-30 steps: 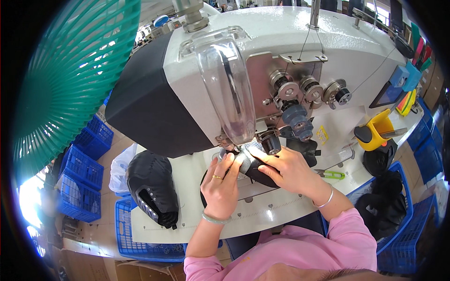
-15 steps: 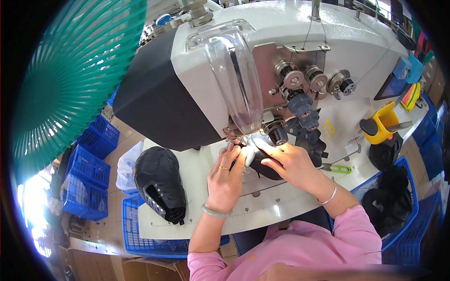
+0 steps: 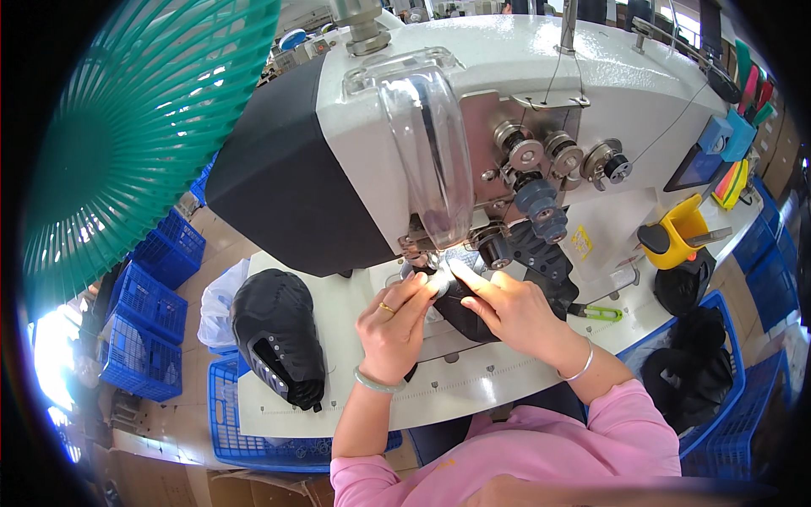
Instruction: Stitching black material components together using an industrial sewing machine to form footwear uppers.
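A black shoe upper (image 3: 460, 319) with a pale grey lining lies under the needle area of a white sewing machine (image 3: 355, 127). My left hand (image 3: 393, 329) pinches the lining edge close to the presser foot, its fingers pressed together. From the other side my right hand (image 3: 519, 314) grips the upper, with the index finger stretched toward the needle and the thumb bent on the black material. Beyond this hand, part of the upper with eyelets (image 3: 549, 266) shows. The needle point itself is hard to make out behind my fingertips.
Another black shoe upper (image 3: 277, 334) rests on the table's left. Green-handled thread snips (image 3: 601, 313) and a yellow holder (image 3: 678, 237) are on the right. Blue baskets (image 3: 224, 414) flank the table, the right one holding black pieces. A green fan (image 3: 93, 160) stands at upper left.
My left hand has shifted a little left and down from the needle. The black upper has turned slightly, with more of its eyelet part showing beyond my right hand. The whole view has tilted slightly.
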A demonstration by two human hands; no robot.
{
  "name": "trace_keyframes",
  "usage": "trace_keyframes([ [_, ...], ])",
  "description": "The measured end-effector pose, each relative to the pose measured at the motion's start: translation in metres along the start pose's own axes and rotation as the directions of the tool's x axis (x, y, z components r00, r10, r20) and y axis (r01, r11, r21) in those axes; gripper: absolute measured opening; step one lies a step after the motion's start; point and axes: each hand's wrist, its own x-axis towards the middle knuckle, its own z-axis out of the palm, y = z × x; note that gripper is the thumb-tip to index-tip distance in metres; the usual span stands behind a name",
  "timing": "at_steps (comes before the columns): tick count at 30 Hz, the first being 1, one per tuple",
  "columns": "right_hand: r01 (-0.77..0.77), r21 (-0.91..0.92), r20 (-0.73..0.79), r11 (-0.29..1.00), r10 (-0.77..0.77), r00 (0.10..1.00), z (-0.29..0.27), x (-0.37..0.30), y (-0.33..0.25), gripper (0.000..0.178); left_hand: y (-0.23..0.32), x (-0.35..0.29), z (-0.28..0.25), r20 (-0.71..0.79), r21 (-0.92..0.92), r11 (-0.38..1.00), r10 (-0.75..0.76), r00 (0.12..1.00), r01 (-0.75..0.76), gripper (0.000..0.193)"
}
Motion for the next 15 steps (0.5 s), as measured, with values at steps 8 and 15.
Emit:
trace_keyframes([
  [8,-0.024,0.049,-0.034,0.998,0.026,0.999,0.004,0.002,-0.002,0.05,-0.008,0.001,0.001,0.038,0.051,0.995,0.087,0.995,-0.089,0.024],
  [15,-0.043,-0.03,-0.016,0.999,0.043,0.999,-0.002,0.004,-0.005,0.042,-0.011,0.005,-0.001,0.063,-0.23,0.93,-0.28,0.958,0.287,0.018],
])
